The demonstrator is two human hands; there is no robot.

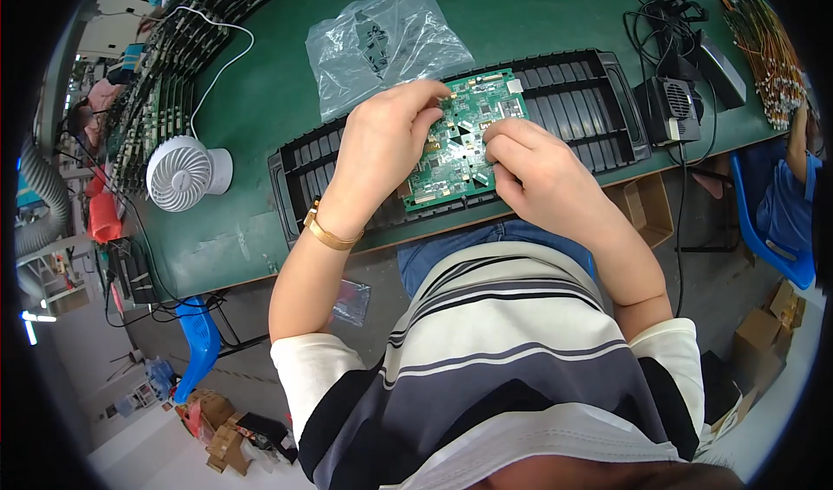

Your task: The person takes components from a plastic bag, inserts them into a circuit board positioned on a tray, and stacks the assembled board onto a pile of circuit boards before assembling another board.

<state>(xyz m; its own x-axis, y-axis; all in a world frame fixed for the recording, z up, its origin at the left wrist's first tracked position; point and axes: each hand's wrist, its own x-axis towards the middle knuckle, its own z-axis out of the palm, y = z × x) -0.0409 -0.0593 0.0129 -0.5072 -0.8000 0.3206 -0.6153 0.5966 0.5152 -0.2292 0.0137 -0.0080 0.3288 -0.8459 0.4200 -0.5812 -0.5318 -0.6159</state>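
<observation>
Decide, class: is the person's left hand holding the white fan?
No: the left hand is at the green circuit board, while the white fan sits apart on the table.

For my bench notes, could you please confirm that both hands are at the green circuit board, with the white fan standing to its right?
Not quite: the head view shows the white fan standing to the left of the green circuit board, not the right.
</observation>
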